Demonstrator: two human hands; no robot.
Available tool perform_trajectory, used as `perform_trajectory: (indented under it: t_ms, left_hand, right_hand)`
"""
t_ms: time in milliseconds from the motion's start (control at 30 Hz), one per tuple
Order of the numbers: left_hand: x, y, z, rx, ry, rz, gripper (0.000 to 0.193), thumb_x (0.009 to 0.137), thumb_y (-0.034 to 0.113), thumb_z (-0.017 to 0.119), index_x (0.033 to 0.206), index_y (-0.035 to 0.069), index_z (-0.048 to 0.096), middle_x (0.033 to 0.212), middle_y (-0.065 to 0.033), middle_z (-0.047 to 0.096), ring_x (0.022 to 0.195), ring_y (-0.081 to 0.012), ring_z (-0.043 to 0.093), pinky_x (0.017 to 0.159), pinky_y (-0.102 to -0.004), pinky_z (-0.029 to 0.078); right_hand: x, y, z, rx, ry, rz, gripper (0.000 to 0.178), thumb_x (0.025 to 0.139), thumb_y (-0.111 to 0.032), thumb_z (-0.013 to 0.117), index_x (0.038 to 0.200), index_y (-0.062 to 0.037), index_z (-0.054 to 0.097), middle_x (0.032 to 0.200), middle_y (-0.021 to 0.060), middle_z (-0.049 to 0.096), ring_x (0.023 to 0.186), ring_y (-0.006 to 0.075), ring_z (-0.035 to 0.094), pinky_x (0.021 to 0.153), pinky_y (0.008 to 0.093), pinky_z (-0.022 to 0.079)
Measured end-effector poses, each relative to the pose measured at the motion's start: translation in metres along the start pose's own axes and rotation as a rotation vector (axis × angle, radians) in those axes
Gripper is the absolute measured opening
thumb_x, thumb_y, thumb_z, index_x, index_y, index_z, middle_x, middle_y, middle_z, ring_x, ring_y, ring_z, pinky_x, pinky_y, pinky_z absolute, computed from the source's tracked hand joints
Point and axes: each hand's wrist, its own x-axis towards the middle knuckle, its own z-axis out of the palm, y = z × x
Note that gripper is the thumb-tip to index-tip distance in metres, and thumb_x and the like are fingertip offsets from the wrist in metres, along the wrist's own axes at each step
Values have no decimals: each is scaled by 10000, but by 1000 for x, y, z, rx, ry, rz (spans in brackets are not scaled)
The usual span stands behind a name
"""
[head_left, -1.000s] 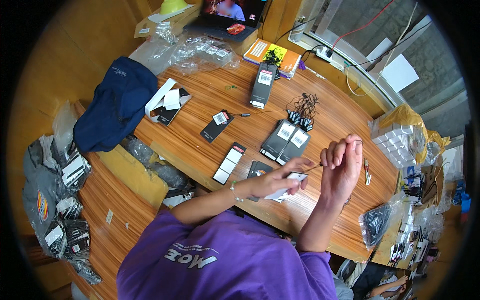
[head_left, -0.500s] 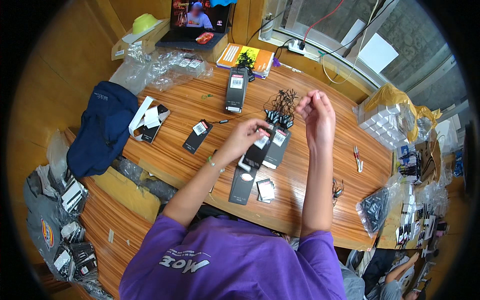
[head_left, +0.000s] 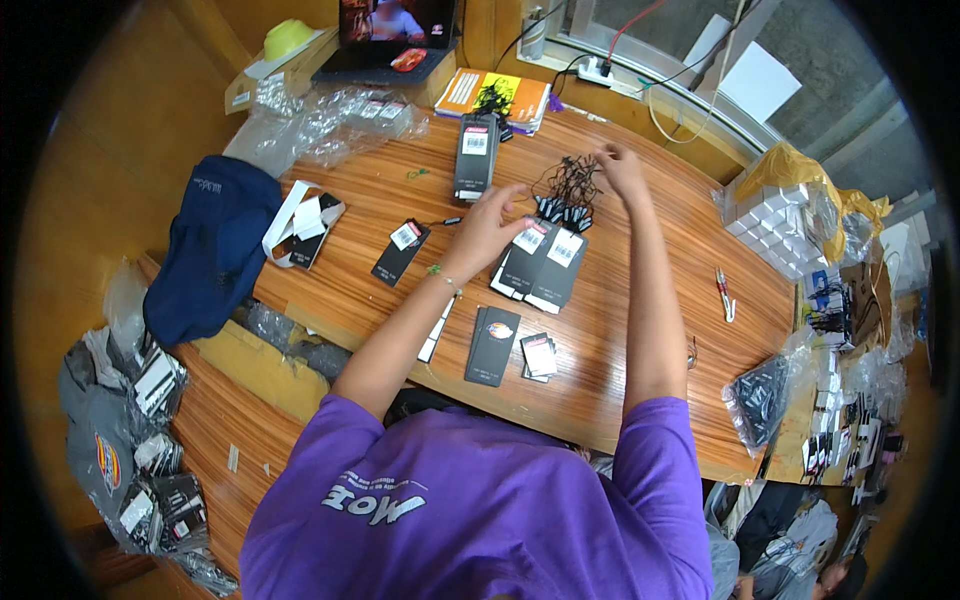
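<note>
Wooden table [head_left: 590, 395]. Navy bag [head_left: 212, 250] on left. Two dark tag stacks [head_left: 545, 268] side by side, mid-table. Left hand [head_left: 487, 232] at left stack's far-left corner, fingers half curled; cannot tell if gripping. Right hand [head_left: 622, 172] at right edge of black cords [head_left: 572, 185] beyond stacks, fingers bent inward; cannot tell if cord pinched. Small white card pile [head_left: 538, 357] nearer.

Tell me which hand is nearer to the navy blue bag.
Left: the left hand is to the right of the navy blue bag; the right hand is farther right, by the black cords.
</note>
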Motion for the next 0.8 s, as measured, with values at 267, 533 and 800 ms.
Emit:
perform_trajectory:
  t_ms: [267, 533, 800]
  left_hand:
    - [-111, 1, -114, -141, 403, -101, 531, 824, 68, 613, 1295, 54, 366, 937, -33, 480, 679, -59, 446, 608, -182, 400]
    - [-197, -53, -156, 44, 616, -319, 517, 835, 114, 606, 1275, 46, 343, 922, -53, 504, 667, -99, 485, 611, -232, 438]
    - [-222, -50, -147, 76, 498, -240, 535, 833, 104, 593, 1295, 60, 325, 918, -77, 526, 684, -155, 530, 655, -278, 461]
  right_hand:
    - [-178, -219, -213, -34, -457, -856, 313, 910, -185, 451, 1137, -3, 567, 1122, 111, 587, 1033, 186, 556, 894, 291, 419]
    - [-229, -248, -112, -303, -1157, -1209, 306, 908, -186, 453, 1130, -11, 569, 1092, 100, 579, 1004, 178, 549, 873, 293, 416]
    - [-238, -257, -71, -289, -1174, -1228, 298, 907, -186, 454, 1124, -19, 572, 1061, 89, 571, 974, 171, 543, 853, 295, 412]
